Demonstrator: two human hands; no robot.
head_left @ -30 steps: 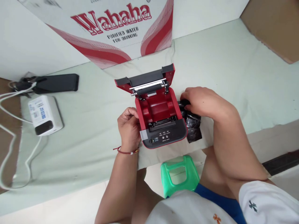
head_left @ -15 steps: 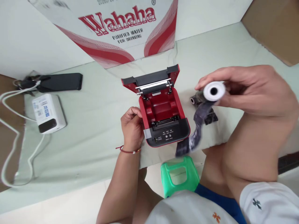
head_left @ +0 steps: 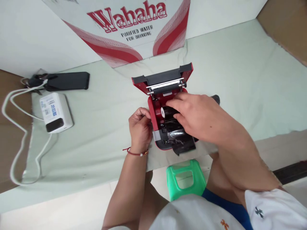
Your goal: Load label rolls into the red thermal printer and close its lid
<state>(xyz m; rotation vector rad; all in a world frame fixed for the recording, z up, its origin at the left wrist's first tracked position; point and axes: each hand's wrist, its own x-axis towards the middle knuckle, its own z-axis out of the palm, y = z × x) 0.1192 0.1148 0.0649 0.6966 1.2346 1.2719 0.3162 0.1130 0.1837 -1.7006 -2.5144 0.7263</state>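
Note:
A small red and black printer (head_left: 152,118) stands on the cloth with its lid (head_left: 163,77) raised. My left hand (head_left: 141,129) is closed on the printer's left side, thumb against the red wall. Inside the open bay lies a dark paper roll (head_left: 170,112) with a white end facing left. My right hand (head_left: 200,116) reaches over from the right, its fingers on the roll and covering its right part. From the roll a glossy black loose end (head_left: 184,144) runs over the front panel and hangs past the front edge.
Another dark roll (head_left: 216,99) shows partly behind my right hand. On the left lie a black phone-like slab (head_left: 68,81), a white device (head_left: 56,111) and a white cable (head_left: 14,147). A Wahaha carton (head_left: 134,48) stands behind; a green stool (head_left: 171,182) is below the table.
My right hand has moved left with the paper roll, from beside the printer into its open bay. The loose end now lies across the front panel. My left hand stays on the printer.

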